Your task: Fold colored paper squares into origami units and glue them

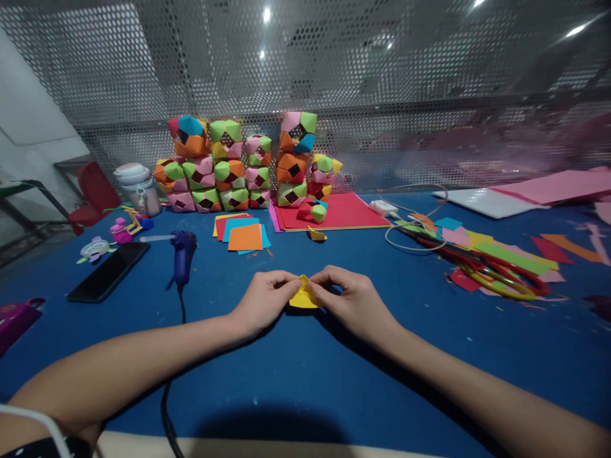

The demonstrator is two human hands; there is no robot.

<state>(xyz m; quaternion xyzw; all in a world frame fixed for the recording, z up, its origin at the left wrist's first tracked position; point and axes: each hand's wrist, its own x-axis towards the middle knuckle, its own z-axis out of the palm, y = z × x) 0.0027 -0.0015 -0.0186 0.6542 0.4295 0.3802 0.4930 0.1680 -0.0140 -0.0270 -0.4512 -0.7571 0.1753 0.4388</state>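
Observation:
Between my two hands is a small piece of yellow paper (304,298), partly folded and just above the blue table. My left hand (267,299) pinches its left side between thumb and fingers. On the right side, my right hand (351,299) grips it the same way. Fingertips hide part of the folds. Beyond the hands lies a small folded yellow piece (317,235). A stack of coloured paper squares (245,236), orange on top, sits to the left of it. Folded paper modules (314,210) in pink and green rest on red sheets (356,213).
Stacked paper cubes (229,172) line the back by a perforated metal screen (382,76). At left are a blue glue gun (181,257) with its cord, a phone (111,270) and a jar (139,187). Scissors (501,273), a white cable (389,238) and paper scraps (515,257) lie at right.

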